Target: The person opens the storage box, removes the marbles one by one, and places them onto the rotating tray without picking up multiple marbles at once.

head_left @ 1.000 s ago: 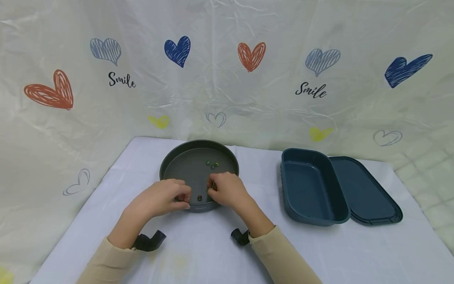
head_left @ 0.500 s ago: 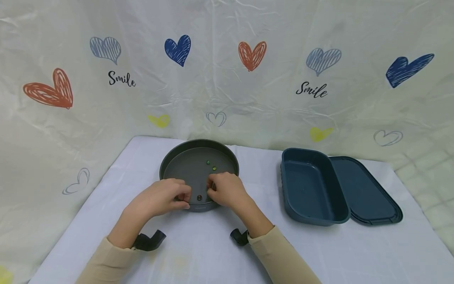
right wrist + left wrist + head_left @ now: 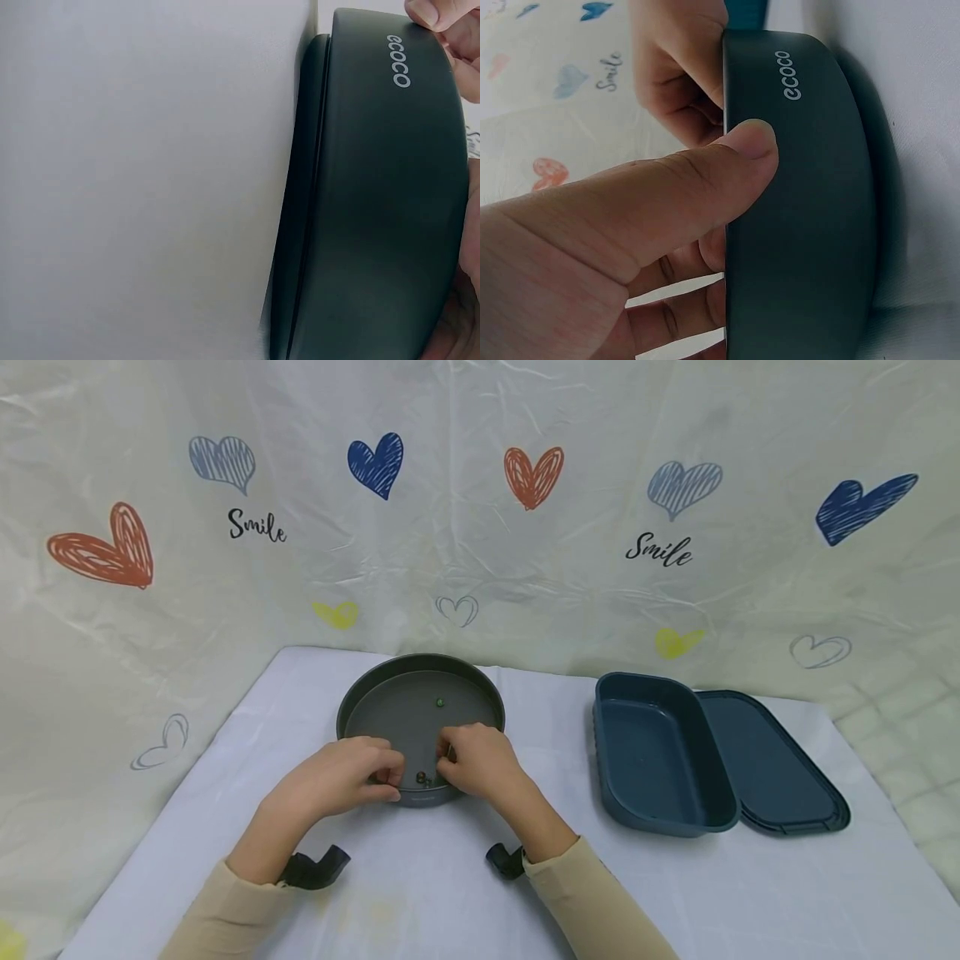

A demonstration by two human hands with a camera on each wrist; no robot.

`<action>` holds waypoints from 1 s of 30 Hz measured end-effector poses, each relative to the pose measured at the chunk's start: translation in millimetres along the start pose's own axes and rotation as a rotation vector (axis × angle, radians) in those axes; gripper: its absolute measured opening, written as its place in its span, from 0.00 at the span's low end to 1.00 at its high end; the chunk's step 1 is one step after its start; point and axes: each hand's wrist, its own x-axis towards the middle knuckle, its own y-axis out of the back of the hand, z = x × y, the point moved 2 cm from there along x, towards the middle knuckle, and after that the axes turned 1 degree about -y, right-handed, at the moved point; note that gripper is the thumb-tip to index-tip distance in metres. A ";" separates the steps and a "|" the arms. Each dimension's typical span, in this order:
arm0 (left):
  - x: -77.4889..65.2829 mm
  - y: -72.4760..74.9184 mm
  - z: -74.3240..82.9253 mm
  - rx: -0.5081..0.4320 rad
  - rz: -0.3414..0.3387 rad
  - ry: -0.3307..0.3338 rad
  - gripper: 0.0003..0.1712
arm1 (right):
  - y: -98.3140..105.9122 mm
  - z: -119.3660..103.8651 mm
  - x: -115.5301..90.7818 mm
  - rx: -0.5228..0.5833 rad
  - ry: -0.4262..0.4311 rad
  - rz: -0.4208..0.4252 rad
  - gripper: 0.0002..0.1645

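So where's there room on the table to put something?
The white cloth is bare between the round tray and blue box, and in front of the box. It's crowded at the tray's near edge: left hand, right hand and little beads.

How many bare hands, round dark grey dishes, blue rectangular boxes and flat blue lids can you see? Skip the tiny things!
Left hand and right hand, both bare: 2
Round dark grey dish: 1
Blue rectangular box: 1
Flat blue lid: 1
Total: 5

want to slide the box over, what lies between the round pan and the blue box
In the head view, that straight stretch between the round pan and the blue box is bare white tablecloth.
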 end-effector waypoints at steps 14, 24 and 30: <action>2.5 1.5 0.6 -0.011 0.003 -0.004 0.16 | 53.7 25.7 -19.6 0.424 0.043 0.068 0.06; 5.5 1.1 4.9 -0.022 -0.013 0.000 0.15 | 104.6 100.0 -86.8 0.282 -0.116 0.156 0.05; -1.4 2.7 1.2 -0.028 -0.022 0.010 0.16 | 108.7 131.3 -100.7 0.185 -0.176 0.084 0.04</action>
